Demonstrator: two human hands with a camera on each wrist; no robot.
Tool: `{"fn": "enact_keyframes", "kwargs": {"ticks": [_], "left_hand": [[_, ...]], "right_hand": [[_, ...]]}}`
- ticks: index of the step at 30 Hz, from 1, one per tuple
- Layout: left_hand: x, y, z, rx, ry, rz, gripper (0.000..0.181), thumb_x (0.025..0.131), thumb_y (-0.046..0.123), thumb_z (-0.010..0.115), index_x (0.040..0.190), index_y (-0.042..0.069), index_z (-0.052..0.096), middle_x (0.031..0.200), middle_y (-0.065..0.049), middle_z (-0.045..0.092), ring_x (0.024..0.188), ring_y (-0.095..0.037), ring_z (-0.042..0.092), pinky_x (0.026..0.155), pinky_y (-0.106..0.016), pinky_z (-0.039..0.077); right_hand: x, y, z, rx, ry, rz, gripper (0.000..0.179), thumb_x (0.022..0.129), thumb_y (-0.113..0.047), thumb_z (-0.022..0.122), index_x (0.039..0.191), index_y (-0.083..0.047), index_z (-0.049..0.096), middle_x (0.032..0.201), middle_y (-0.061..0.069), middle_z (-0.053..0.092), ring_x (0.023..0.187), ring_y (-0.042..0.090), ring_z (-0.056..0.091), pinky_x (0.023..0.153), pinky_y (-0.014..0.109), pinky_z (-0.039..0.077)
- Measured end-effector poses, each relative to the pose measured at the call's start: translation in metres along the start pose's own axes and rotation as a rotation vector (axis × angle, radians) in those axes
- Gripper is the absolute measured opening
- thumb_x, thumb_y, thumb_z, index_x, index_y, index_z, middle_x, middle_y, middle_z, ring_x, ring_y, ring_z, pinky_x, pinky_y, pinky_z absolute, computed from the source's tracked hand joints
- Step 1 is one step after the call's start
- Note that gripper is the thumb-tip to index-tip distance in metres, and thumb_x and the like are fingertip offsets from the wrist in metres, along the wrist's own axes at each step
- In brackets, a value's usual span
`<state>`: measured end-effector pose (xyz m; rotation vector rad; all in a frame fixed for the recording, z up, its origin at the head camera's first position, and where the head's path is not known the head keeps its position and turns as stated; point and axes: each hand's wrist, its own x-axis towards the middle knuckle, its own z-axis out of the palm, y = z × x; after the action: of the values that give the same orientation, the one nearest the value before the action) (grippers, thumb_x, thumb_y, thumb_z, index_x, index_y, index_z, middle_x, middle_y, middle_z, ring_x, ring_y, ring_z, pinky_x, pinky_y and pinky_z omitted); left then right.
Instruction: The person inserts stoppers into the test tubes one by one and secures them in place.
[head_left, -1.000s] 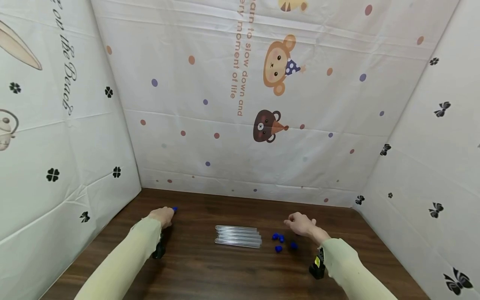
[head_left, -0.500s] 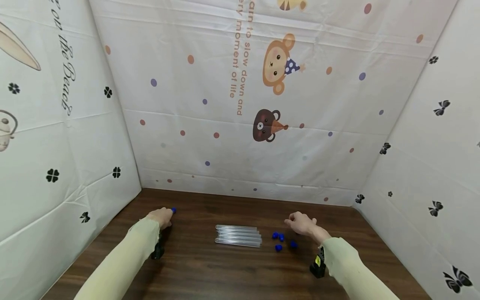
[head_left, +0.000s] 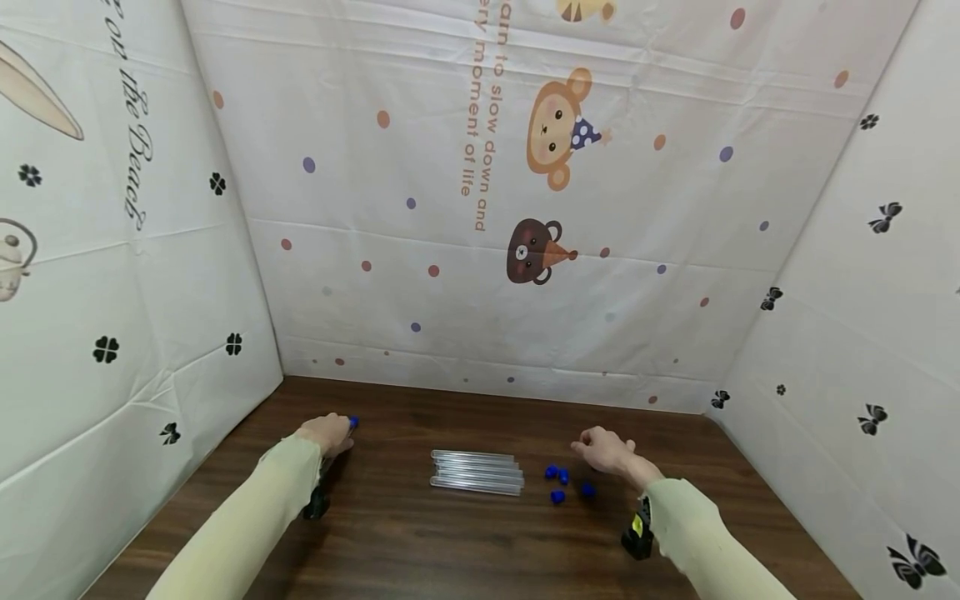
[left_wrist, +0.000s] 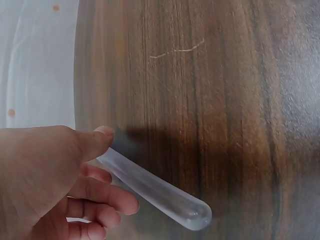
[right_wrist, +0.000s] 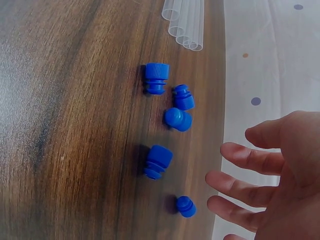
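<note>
At the left of the table, my left hand (head_left: 326, 434) pinches a clear test tube (left_wrist: 160, 189) between thumb and fingers. The tube's rounded end points away from the palm in the left wrist view, above the wood. A blue stopper (head_left: 353, 422) shows at the fingertips in the head view; the hand hides where it meets the tube. My right hand (head_left: 604, 451) holds nothing, its fingers spread and loosely bent. Near it, several blue ribbed stoppers (right_wrist: 159, 157) lie loose on the table, apart from the fingers.
A row of clear test tubes (head_left: 477, 472) lies side by side mid-table, open ends toward the loose stoppers. White printed sheets (head_left: 450, 317) rise behind the brown wooden table (head_left: 450, 550) and along both sides.
The blue stopper at my left fingertips has dipped and then shifted slightly right, and the left fingers have moved a little. My right hand has hardly moved.
</note>
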<state>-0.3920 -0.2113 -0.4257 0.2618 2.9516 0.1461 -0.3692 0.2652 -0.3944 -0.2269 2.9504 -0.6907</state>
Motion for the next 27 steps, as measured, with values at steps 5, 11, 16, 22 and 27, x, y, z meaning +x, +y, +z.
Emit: {"fn": "enact_keyframes", "kwargs": {"ticks": [5, 11, 16, 22, 27], "left_hand": [[0.006, 0.007, -0.002, 0.081, 0.110, 0.000, 0.026, 0.096, 0.017, 0.058, 0.107, -0.006, 0.061, 0.102, -0.023, 0.065, 0.086, -0.036, 0.066, 0.071, -0.050, 0.055], [0.014, 0.033, -0.007, 0.148, 0.270, 0.084, 0.036, 0.097, 0.020, 0.057, 0.122, -0.004, 0.052, 0.110, -0.025, 0.061, 0.097, -0.040, 0.061, 0.076, -0.051, 0.054], [0.021, 0.073, -0.011, 0.075, 0.315, 0.216, 0.031, 0.097, 0.022, 0.057, 0.119, -0.001, 0.056, 0.112, -0.023, 0.062, 0.102, -0.038, 0.060, 0.082, -0.050, 0.053], [0.021, 0.126, -0.011, 0.010, 0.237, 0.421, 0.031, 0.097, 0.020, 0.058, 0.121, 0.001, 0.057, 0.114, -0.017, 0.065, 0.106, -0.032, 0.063, 0.087, -0.044, 0.053], [0.026, 0.159, -0.006, 0.055, 0.181, 0.498, 0.026, 0.096, 0.018, 0.060, 0.118, 0.005, 0.062, 0.108, -0.008, 0.067, 0.100, -0.023, 0.064, 0.081, -0.035, 0.054]], "right_hand": [[-0.001, 0.002, 0.002, -0.011, 0.011, -0.008, 0.027, 0.098, -0.025, 0.053, 0.082, -0.005, 0.062, 0.068, 0.001, 0.052, 0.067, 0.020, 0.046, 0.079, 0.051, 0.026], [-0.001, 0.005, 0.003, -0.037, 0.055, -0.040, 0.025, 0.097, -0.027, 0.055, 0.085, -0.006, 0.064, 0.071, 0.001, 0.054, 0.084, 0.027, 0.047, 0.068, 0.038, 0.031], [0.002, 0.003, 0.007, 0.003, 0.066, -0.123, 0.016, 0.094, -0.022, 0.062, 0.085, -0.008, 0.062, 0.068, 0.000, 0.056, 0.064, 0.016, 0.047, 0.060, 0.031, 0.034], [0.009, -0.003, 0.016, -0.054, 0.063, -0.270, 0.007, 0.089, -0.015, 0.068, 0.090, -0.009, 0.067, 0.073, -0.003, 0.060, 0.064, 0.009, 0.049, 0.063, 0.030, 0.039], [0.013, -0.008, 0.024, -0.106, 0.067, -0.302, 0.007, 0.086, -0.014, 0.071, 0.090, -0.009, 0.069, 0.074, -0.003, 0.058, 0.068, 0.012, 0.049, 0.065, 0.034, 0.037]]}}
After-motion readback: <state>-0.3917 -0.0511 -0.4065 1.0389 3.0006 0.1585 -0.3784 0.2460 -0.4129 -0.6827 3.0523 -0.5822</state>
